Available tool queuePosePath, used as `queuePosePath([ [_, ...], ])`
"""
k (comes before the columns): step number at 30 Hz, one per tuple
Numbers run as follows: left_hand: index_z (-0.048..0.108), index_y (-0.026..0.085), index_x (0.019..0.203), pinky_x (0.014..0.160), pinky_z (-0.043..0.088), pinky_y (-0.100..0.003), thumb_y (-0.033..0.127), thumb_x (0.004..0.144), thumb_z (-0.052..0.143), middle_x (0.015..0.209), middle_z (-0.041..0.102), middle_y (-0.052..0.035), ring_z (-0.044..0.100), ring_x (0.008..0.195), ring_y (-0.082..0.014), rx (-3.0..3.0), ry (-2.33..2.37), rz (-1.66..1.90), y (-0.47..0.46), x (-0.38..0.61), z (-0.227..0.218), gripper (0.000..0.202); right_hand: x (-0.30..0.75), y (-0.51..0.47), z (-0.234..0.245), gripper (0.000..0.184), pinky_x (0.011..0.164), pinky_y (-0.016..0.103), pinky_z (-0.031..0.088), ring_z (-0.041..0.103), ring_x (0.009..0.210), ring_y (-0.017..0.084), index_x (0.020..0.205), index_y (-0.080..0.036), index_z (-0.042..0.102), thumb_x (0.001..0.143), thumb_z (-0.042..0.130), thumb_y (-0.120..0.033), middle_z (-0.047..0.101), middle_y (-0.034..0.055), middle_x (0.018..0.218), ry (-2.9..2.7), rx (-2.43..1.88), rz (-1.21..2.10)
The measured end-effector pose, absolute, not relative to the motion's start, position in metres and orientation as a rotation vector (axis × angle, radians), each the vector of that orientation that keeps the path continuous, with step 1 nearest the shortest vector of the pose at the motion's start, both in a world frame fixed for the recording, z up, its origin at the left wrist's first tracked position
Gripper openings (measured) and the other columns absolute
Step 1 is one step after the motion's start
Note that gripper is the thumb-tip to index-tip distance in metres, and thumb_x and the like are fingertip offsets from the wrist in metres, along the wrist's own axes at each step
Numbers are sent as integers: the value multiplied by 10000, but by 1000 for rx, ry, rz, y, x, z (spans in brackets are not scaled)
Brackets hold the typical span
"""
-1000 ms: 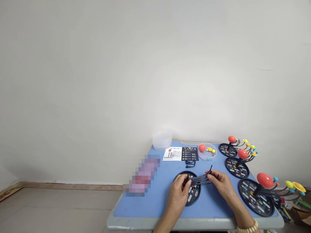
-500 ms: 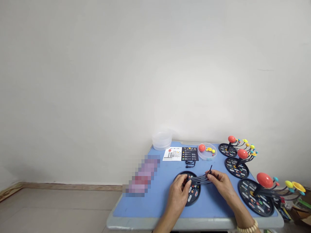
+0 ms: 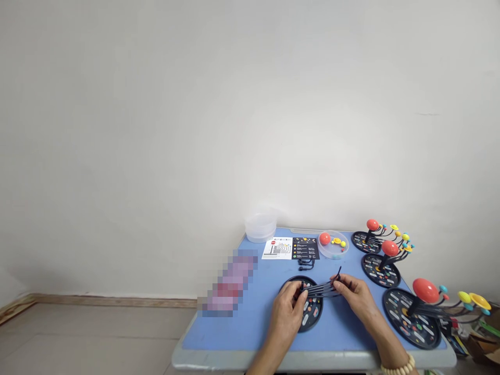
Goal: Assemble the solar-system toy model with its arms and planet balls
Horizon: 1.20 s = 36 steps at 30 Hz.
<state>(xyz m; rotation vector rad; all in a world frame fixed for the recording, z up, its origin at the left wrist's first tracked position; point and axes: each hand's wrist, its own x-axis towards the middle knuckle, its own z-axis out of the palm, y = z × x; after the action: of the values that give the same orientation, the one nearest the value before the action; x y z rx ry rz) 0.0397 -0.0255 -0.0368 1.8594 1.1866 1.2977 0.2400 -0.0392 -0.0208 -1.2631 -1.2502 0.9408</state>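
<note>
Several black rods (image 3: 321,288), lower right-centre
Your left hand (image 3: 287,307) and right hand (image 3: 359,300) are pinching opposite ends, apparently steadying them.

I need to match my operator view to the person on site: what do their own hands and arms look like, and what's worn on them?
The left hand and right hand are ungloved, and no sleeves show on the forearms. A bracelet of round, cream-coloured beads circles the right wrist.
</note>
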Motion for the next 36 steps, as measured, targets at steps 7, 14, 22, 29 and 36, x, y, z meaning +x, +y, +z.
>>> queuePosePath([
  [7, 642, 193, 865, 603, 546, -292, 308, 859, 488, 851, 679, -82, 657, 756, -220, 1868, 1190, 1327, -26, 39, -34, 193, 239, -40, -19, 486, 676, 302, 454, 576, 664, 194, 809, -161, 749, 636, 715, -614, 670, 24, 661, -1254, -1266, 938],
  [14, 650, 195, 844, 590, 545, -285, 306, 845, 503, 834, 688, -76, 663, 730, -216, 1852, 1190, 1362, -26, 40, -34, 183, 239, -41, -18, 491, 686, 306, 465, 580, 666, 191, 799, -160, 753, 619, 728, -616, 678, 28, 667, -1240, -1263, 943],
  [22, 649, 185, 855, 593, 547, -295, 301, 845, 494, 845, 684, -86, 663, 747, -224, 1843, 1193, 1344, -26, 40, -34, 195, 238, -40, -18, 520, 696, 314, 472, 590, 676, 198, 815, -159, 755, 599, 732, -631, 690, 38, 691, -1227, -1270, 940],
  [29, 641, 188, 867, 596, 548, -302, 315, 854, 481, 861, 678, -93, 657, 772, -231, 1842, 1199, 1318, -27, 40, -34, 204, 238, -41, -16, 502, 691, 317, 470, 590, 674, 202, 797, -167, 755, 605, 726, -631, 689, 34, 680, -1238, -1277, 934],
  [36, 647, 191, 856, 590, 550, -296, 316, 852, 486, 853, 685, -90, 662, 768, -230, 1834, 1194, 1332, -27, 40, -34, 203, 237, -42, -14, 503, 681, 317, 475, 591, 666, 205, 782, -172, 756, 604, 718, -641, 683, 33, 660, -1244, -1282, 933],
])
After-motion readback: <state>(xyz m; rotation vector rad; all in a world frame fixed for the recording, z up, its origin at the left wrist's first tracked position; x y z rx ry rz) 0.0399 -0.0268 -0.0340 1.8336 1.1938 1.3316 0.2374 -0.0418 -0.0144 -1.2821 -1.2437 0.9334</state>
